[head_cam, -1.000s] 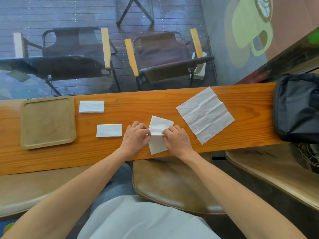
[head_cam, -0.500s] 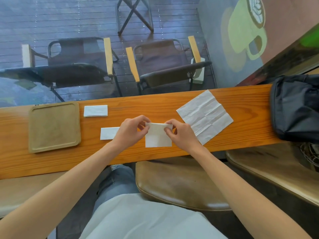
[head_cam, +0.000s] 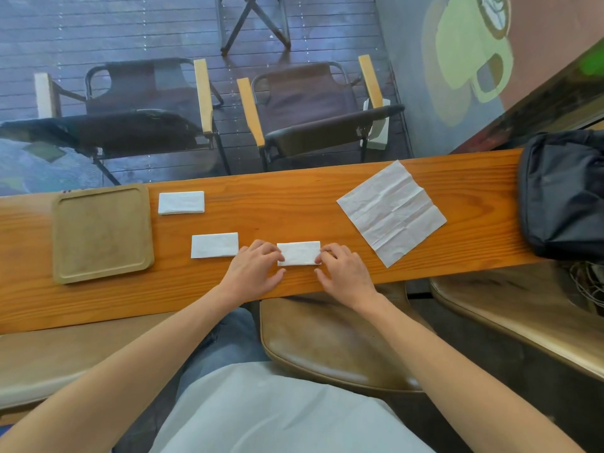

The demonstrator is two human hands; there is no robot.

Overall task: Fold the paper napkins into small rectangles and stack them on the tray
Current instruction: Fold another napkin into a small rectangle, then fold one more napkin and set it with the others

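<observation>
A small folded white napkin (head_cam: pixel 299 253) lies flat on the wooden counter (head_cam: pixel 294 204), between my two hands. My left hand (head_cam: pixel 255 269) rests at its left end with fingertips pressing the edge. My right hand (head_cam: pixel 346 273) touches its right end the same way, fingers relaxed. Two more folded napkins lie to the left, one (head_cam: pixel 214 245) near my left hand and one (head_cam: pixel 181 202) farther back. An unfolded creased napkin (head_cam: pixel 391 212) lies spread to the right. The square tan tray (head_cam: pixel 65 237) sits at the left with nothing on it.
A black bag (head_cam: pixel 562 194) takes up the counter's right end. Brown stools (head_cam: pixel 327 341) stand under the counter's near edge. Beyond the counter's far edge, two folding chairs (head_cam: pixel 310 109) stand on a dark deck seen through glass.
The napkin was folded in half once more into a small rectangle and pressed flat on the counter. Both hands moved from pinching its top edge to its two ends.
</observation>
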